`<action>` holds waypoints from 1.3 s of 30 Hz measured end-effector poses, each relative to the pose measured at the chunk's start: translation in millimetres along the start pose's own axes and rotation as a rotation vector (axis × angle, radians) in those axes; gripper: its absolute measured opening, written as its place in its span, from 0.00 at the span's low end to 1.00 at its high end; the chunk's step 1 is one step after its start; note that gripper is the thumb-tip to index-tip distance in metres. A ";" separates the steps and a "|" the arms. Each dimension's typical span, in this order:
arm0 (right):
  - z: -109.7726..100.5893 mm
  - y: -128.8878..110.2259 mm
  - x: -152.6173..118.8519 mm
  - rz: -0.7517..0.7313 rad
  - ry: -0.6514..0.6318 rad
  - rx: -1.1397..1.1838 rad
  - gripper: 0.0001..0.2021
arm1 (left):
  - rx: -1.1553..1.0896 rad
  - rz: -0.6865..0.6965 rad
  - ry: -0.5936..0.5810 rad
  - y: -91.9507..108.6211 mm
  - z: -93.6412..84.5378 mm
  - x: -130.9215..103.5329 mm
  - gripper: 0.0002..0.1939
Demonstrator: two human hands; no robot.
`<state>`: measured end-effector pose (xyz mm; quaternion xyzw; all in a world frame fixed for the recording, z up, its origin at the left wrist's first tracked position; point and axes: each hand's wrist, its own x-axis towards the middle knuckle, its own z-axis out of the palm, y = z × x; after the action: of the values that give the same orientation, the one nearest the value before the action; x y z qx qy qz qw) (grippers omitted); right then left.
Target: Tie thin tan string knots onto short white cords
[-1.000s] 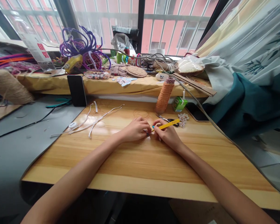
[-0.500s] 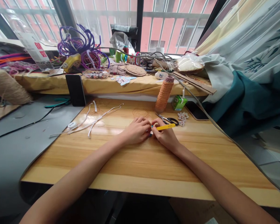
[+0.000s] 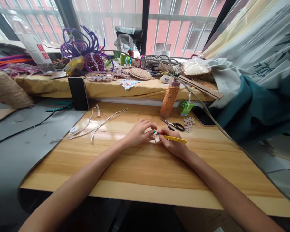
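Observation:
My right hand [image 3: 172, 141] is closed around a yellow crochet hook [image 3: 176, 139], its flat handle pointing right and its tip hidden by the fingers. Close beside it, my left hand [image 3: 141, 132] has curled fingers with the thumb meeting a small pale thread piece [image 3: 155, 138]. That piece lies between both sets of fingertips, just above the wooden table [image 3: 140, 170], and is too small to make out fully. Black-handled scissors [image 3: 177, 126] lie beyond my right hand, next to a cluster of small white looped pieces [image 3: 188, 123].
A cone of orange cord [image 3: 169, 100] stands behind the hands, with a green drink carton [image 3: 185, 107] and a phone [image 3: 203, 115] to its right. White strips [image 3: 96, 129] lie at left, near another upright phone [image 3: 78, 94]. Craft supplies crowd the sill; a cable runs down the right.
My left hand has shifted slightly left and its fingers have loosened. The crochet hook's handle has swung down, its outer end now lower and farther right.

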<state>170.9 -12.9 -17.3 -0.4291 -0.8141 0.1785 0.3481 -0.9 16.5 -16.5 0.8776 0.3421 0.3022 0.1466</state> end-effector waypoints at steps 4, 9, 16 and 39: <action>-4.7 0.5 -0.6 -0.051 0.036 -0.025 0.04 | -0.061 -0.046 -0.011 -1.0 -3.3 1.5 0.09; -5.0 -4.5 1.3 0.096 0.185 0.144 0.06 | -0.346 -0.298 0.032 5.1 -4.4 1.4 0.08; -2.0 -7.3 3.9 0.213 0.205 0.425 0.08 | -0.877 -0.551 0.094 8.7 5.1 5.0 0.07; 3.0 -7.2 0.4 0.107 0.107 0.044 0.06 | -0.756 -0.575 0.070 15.9 3.9 2.2 0.06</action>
<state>164.5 -16.7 -15.1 -0.4732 -0.7660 0.1915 0.3906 10.9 6.3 -11.2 0.6220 0.4419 0.3819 0.5216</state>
